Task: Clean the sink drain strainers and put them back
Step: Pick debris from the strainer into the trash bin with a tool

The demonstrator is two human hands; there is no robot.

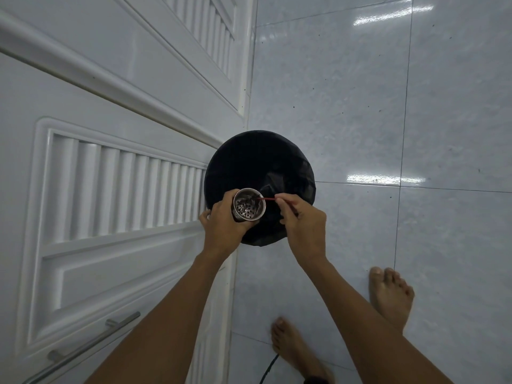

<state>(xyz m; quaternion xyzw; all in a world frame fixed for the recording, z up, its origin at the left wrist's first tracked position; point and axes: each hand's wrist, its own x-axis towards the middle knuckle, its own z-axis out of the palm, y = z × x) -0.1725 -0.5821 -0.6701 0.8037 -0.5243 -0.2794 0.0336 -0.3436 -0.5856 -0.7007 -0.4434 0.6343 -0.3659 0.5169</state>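
Steel strainer (pixel 248 205) clamped in left hand (pixel 225 221) over black-lined bin (pixel 259 162); right hand (pixel 303 221) pinches red stick (pixel 267 199), scraping gunk. Early stage: debris remains, rinsing and refitting undone.

Single head-worn wide-angle view, looking almost straight down from standing height past both forearms to the black-lined bin (pixel 260 167) on the tiled floor (pixel 360 106), louvred cabinet doors (pixel 110 189) at frame left, bare feet at the lower edge.
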